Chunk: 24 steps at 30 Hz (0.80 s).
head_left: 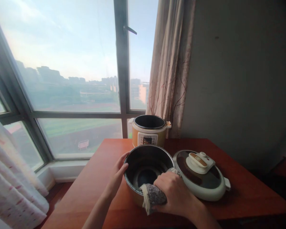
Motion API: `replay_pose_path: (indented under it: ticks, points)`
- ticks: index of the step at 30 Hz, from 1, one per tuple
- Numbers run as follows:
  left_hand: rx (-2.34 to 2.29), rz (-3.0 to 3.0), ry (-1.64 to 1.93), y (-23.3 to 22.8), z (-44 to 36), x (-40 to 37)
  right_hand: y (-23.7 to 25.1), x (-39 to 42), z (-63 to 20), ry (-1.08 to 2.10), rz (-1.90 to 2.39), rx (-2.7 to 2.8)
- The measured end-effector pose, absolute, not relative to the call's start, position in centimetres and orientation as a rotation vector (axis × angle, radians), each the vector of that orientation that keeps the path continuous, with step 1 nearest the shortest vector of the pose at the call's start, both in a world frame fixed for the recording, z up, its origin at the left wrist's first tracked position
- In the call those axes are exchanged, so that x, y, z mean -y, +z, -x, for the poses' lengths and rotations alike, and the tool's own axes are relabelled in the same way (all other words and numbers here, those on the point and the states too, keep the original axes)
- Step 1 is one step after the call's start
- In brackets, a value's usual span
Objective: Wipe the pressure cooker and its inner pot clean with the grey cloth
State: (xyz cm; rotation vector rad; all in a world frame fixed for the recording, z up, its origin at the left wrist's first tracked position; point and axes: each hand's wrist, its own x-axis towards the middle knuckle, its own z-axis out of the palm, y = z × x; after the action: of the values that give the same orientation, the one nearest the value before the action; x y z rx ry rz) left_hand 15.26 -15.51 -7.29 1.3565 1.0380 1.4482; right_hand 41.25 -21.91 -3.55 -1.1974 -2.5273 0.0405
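Note:
A round inner pot [133, 165] with a dark inside and a golden outside is tilted toward me above the table. My left hand [120, 165] grips its left rim, thumb on the near side of the edge and fingers behind. Bunched in my right hand [171, 187] is a grey cloth [153, 194] with a pale edge, pressed over the pot's near right rim. Part of the cloth sticks out past the knuckles by the right rim. The pressure cooker body [135, 135] stands behind the pot, its control panel partly hidden.
The cooker's lid [202, 173], white and dark with a handle on top, lies right of the pot. Everything rests on a reddish-brown table [85, 197]. Windows [69, 57] and a curtain [170, 63] are behind; another curtain [11, 178] hangs at left.

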Motion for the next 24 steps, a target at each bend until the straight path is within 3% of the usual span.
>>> replay_pose_path:
  ticks: [9, 24]
  points:
    - [-1.323, -1.449, 1.621, -8.7, -17.8, 19.5, -3.1, 22.4, -37.6, 0.044, 1.283, 2.511]
    - [-0.944, -1.520, 0.967, -3.8, -12.9, 14.2, -3.5, 22.3, -39.8, 0.048, 1.168, 2.601]
